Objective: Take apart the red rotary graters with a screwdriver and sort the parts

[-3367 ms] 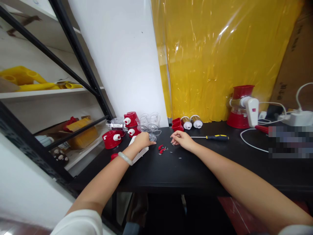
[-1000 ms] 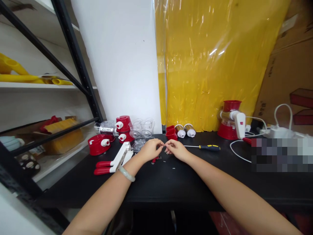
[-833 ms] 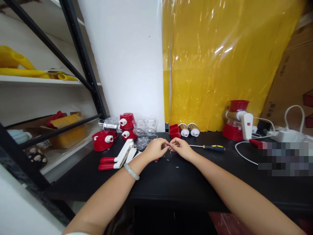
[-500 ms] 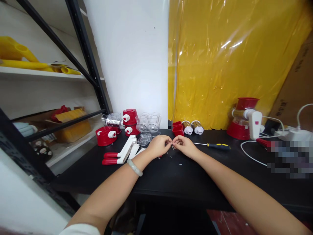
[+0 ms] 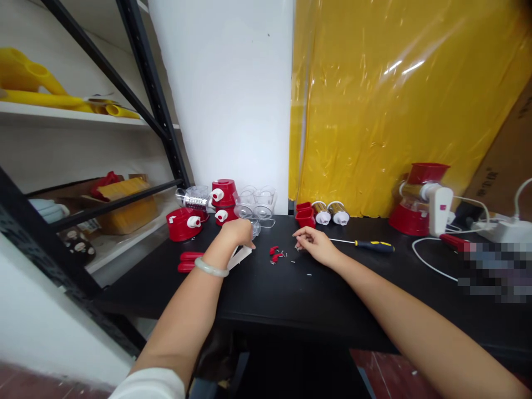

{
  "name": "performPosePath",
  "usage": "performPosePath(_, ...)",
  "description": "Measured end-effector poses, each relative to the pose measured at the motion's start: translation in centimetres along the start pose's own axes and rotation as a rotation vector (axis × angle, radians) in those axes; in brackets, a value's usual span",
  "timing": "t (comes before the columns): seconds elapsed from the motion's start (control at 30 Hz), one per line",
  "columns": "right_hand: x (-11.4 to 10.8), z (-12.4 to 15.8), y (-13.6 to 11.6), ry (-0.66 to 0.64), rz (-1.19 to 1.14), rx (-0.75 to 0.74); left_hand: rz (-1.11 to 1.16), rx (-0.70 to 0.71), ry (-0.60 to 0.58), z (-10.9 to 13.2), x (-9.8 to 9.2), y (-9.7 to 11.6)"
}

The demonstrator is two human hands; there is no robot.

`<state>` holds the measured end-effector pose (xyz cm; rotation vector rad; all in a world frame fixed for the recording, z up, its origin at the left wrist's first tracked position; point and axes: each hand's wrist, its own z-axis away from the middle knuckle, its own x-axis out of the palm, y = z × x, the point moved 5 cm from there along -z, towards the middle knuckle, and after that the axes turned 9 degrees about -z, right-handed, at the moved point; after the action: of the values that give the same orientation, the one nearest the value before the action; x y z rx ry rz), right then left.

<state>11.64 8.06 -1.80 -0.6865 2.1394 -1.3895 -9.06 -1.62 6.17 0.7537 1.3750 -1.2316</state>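
Note:
My left hand [image 5: 239, 233], with a pale bangle on its wrist, reaches down over the white crank handles with red grips [image 5: 192, 256]. Most of its fingers are hidden behind the hand, so its grip cannot be made out. A white flat piece [image 5: 240, 256] lies just beside it. My right hand [image 5: 315, 245] hovers low over the table with thumb and fingers pinched together; a tiny thing shows at their tips, too small to name. Between the hands lie small red parts [image 5: 275, 256] and several tiny metal pins or screws [image 5: 293, 262].
On the black table [image 5: 291, 293], red bases [image 5: 180, 225], clear plastic pieces [image 5: 255, 205], red hoppers [image 5: 305, 215] and grater drums [image 5: 338, 213] stand along the back. A screwdriver [image 5: 374, 246] lies right, before an assembled drum grater [image 5: 415, 199] and white cables. Shelving [image 5: 124, 210] borders the left.
My hands, together at the fingertips before, are now apart. The left has moved left to the white handles; the right stays nearly in place. The small red parts now show between them.

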Motion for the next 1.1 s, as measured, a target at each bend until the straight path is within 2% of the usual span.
performPosePath(0.13,-0.1,0.0,0.1,0.002,-0.007,0.008,0.023,0.098,-0.057,-0.3,0.6,0.5)
performPosePath(0.3,0.0,0.1,0.0,-0.006,-0.004,0.009,0.034,0.071,-0.077,-0.2,0.6,0.1)
performPosePath(0.43,0.1,0.1,0.2,-0.021,-0.006,0.022,0.047,0.047,-0.068,0.5,-0.2,-1.2)
performPosePath(0.6,0.2,0.1,0.3,-0.014,-0.025,0.026,0.016,-0.072,-0.034,0.8,-0.9,-3.5)
performPosePath(0.8,0.2,0.2,-0.1,-0.023,-0.022,0.028,-0.048,-0.288,0.014,-0.8,0.0,-4.7)
performPosePath(0.93,0.4,0.3,-0.2,-0.037,-0.013,0.036,-0.052,-0.304,0.026,-1.6,0.7,-4.5)
performPosePath(1.1,0.6,0.3,-0.5,-0.047,-0.006,0.014,-0.045,-0.277,0.019,-1.4,0.8,-4.4)
